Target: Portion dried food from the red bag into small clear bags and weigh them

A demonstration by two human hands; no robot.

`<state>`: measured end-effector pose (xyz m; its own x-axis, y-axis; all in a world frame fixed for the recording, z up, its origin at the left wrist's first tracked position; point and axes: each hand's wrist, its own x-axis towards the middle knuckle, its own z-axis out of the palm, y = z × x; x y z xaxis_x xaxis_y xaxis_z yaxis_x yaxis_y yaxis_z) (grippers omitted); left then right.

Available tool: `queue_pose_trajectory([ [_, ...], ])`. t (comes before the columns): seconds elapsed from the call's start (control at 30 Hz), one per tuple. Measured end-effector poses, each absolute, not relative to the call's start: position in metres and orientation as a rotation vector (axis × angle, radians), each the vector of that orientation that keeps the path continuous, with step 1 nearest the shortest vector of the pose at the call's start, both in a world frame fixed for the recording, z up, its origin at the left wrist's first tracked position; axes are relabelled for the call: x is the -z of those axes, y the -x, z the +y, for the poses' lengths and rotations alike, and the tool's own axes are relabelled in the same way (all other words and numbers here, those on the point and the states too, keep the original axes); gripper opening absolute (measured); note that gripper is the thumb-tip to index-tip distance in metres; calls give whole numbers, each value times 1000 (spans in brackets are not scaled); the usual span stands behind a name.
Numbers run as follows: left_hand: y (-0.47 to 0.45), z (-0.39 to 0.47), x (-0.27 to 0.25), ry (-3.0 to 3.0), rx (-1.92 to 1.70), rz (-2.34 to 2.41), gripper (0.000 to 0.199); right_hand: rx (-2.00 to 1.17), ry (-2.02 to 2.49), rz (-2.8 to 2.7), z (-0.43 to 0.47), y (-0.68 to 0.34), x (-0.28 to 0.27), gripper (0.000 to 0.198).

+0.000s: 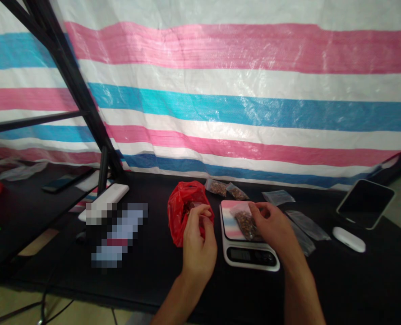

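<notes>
My right hand (271,225) pinches the top edge of a small clear zip bag (245,223) part-filled with brown granules. The bag lies tilted on the plate of a white kitchen scale (229,257), whose display faces me. At the mouth of a red plastic bag (176,214), my left hand (200,239) is closed with its fingers curled. Something small shows by its fingertips, too unclear to name. Brown material is partly visible inside the red bag. Behind the scale lie two filled zip bags, one on the left (216,187) and one on the right (237,192).
Flat clear zip bags (308,224) lie right of the scale, another (278,197) behind. Further right are a propped black-screened device (366,203) and a white oval case (349,239). A white elongated object (114,198) and a blurred-out item (119,234) lie left. Striped sheeting (241,113) hangs behind.
</notes>
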<state>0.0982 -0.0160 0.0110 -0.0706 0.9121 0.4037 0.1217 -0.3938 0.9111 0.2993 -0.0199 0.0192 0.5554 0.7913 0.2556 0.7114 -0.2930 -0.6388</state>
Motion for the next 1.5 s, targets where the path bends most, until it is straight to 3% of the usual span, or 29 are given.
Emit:
queue_pose_trajectory([
  [0.23, -111, -23, -10, -1446, -1469, 1156, 17, -215, 1942, -1260, -18, -289, -23, 27],
  [0.4, -130, -28, -9, -1141, -1354, 1138, 23, -505, 1469, -1227, -6, -248, -40, 33],
  [0.73, -120, -12, -13, -620, -1457, 1000, 37, -563, 1377, -1539, 12, -183, -38, 29],
  [1.07, -106, -12, -14, -810, -1352, 1060, 46, -648, 1345, -1461, 13, -184, -39, 27],
  [1.5, -96, -25, -22, -1846, -1096, 1388, 56, -646, 1216, -1291, -2, -241, -38, 38],
])
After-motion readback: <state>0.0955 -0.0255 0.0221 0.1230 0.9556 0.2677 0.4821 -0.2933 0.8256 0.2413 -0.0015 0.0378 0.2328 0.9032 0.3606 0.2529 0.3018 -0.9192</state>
